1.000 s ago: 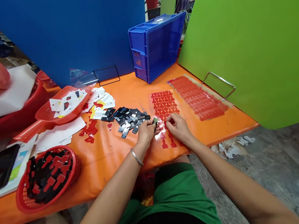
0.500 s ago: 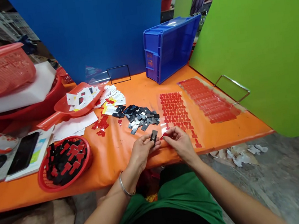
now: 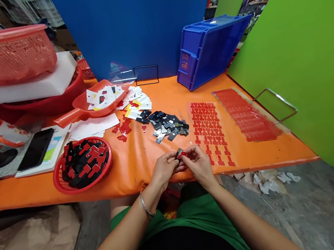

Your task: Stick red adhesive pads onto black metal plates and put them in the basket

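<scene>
Just on the near side of a loose pile of black plates (image 3: 167, 125), the left hand (image 3: 163, 171) pinches a small black plate (image 3: 177, 155) while the right hand (image 3: 199, 165) pinches a red tab (image 3: 183, 154) against it, apparently lining one up on the other; the next move looks to call for a steady plate and a square press. Left of the pile, a red plastic basket (image 3: 83, 189) holds black plates topped with red T-shaped pieces (image 3: 93, 152). Farther back, a red scoop (image 3: 68, 117) carries white cards (image 3: 107, 96) behind the pile's left, and a blue plastic crate (image 3: 194, 46) stands on its side behind its right.
</scene>
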Action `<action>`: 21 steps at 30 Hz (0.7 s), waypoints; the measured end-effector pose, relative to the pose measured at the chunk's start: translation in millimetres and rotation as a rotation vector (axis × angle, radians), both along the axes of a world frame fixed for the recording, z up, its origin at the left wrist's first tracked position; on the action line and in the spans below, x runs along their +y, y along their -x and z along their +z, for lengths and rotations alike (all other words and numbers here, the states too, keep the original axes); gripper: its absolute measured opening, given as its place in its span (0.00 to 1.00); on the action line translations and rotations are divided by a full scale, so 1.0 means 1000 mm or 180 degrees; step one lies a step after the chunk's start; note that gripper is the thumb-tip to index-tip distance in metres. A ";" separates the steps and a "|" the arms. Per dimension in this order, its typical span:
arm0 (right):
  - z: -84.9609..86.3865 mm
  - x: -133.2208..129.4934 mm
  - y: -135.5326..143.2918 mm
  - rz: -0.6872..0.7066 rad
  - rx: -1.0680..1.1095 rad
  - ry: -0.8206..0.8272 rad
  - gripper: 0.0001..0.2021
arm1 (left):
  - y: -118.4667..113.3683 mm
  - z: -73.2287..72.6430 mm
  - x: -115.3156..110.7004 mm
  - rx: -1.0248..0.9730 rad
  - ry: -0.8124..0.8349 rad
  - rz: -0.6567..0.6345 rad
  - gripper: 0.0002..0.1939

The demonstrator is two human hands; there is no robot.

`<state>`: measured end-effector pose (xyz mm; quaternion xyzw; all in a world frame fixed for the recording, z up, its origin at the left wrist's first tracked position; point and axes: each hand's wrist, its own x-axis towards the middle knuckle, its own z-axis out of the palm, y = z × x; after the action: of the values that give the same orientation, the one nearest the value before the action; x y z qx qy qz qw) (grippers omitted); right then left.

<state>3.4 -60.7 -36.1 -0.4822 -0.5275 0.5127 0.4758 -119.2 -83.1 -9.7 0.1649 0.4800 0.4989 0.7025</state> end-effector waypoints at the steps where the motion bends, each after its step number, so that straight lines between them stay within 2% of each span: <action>1: -0.001 0.000 0.000 0.0011 0.0030 0.0016 0.11 | 0.000 0.000 0.000 0.0015 0.0004 -0.0003 0.12; 21: -0.006 0.001 0.001 -0.0026 -0.0202 -0.0001 0.10 | 0.000 0.000 -0.001 0.0092 -0.0012 -0.0052 0.11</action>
<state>2.3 -60.2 -41.9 -0.5003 -0.5404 0.4951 0.4610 -119.4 -84.2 -9.6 0.1774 0.4878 0.4916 0.6992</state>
